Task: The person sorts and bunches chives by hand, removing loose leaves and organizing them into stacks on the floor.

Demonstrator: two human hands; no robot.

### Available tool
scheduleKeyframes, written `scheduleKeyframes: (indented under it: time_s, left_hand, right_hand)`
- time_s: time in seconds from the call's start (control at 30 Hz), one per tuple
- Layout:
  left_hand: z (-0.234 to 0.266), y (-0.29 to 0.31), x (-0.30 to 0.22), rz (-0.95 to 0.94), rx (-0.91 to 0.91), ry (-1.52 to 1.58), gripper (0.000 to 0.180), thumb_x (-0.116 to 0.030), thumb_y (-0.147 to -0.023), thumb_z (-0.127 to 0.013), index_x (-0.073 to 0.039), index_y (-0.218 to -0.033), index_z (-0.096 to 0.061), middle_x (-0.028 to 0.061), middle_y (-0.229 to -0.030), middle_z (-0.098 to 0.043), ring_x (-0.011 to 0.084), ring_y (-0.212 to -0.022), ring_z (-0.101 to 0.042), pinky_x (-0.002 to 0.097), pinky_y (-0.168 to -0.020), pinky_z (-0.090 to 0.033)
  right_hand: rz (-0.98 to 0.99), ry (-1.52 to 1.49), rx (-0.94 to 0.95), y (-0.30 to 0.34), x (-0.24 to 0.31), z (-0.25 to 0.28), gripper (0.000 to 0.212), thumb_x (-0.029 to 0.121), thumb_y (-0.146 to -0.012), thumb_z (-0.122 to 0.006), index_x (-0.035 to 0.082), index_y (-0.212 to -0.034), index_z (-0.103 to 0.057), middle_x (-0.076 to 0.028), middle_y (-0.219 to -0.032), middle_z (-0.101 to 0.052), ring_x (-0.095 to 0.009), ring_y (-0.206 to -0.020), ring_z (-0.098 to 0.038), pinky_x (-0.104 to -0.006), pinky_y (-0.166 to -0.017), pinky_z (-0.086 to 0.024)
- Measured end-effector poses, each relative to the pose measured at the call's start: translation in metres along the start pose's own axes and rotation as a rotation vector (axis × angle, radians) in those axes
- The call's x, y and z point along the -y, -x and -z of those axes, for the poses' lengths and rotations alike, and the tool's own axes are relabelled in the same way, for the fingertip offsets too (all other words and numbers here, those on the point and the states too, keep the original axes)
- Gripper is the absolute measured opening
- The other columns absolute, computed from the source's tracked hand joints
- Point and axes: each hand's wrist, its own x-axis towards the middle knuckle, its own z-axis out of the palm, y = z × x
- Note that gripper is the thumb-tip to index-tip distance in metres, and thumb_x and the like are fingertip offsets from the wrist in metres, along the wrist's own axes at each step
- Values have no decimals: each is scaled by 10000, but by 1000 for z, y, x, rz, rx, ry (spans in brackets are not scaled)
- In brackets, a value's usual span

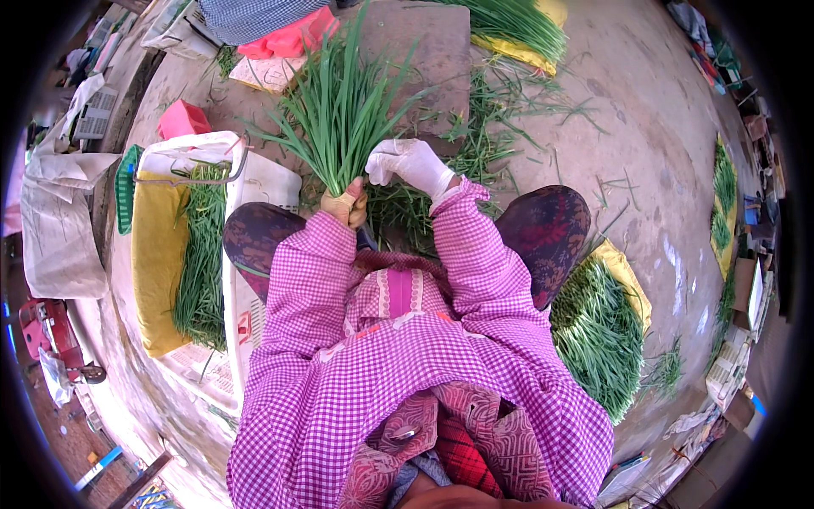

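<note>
My left hand (343,204), in a yellowish glove with bare fingertips, is wrapped round the lower stems of a bunch of garlic chives (337,114). The long green leaves fan out upward and away from me. Just right of the stems is my right hand (409,166) in a white glove. Its fingers are curled in close beside the leaves; whatever they may pinch is hidden. Loose green trimmings (400,209) lie on the ground below, between my knees.
At my left stands a white crate (236,284) holding chives and a yellow cloth. Another heap of chives (598,327) lies on yellow cloth by my right knee. Ahead are a flat board (441,55), red plastic pieces (292,34) and more chives (517,30) at the far right.
</note>
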Motion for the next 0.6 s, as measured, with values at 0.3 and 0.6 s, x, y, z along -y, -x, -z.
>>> scheduleKeyframes:
  time_s: [0.3,0.6]
  left_hand:
    - [0,-1,4,-87,-8,-51,472,-591,-813,-524,-125,-888,-530,41,-555,-500,117,-320,-336,234,-285,-211]
    - [15,-9,5,0,25,-25,606,-701,-780,-430,-126,-924,-554,35,-541,-509,130,-314,-350,248,-286,-230]
  right_hand:
    - [39,-168,-226,-6,0,-10,137,90,-876,-524,-3,-860,-623,-58,-736,-638,-115,-622,-585,-223,-579,-460]
    - [9,-150,-60,-3,5,-13,135,115,-848,-571,5,-884,-641,-33,-740,-637,-98,-641,-585,-215,-570,-461]
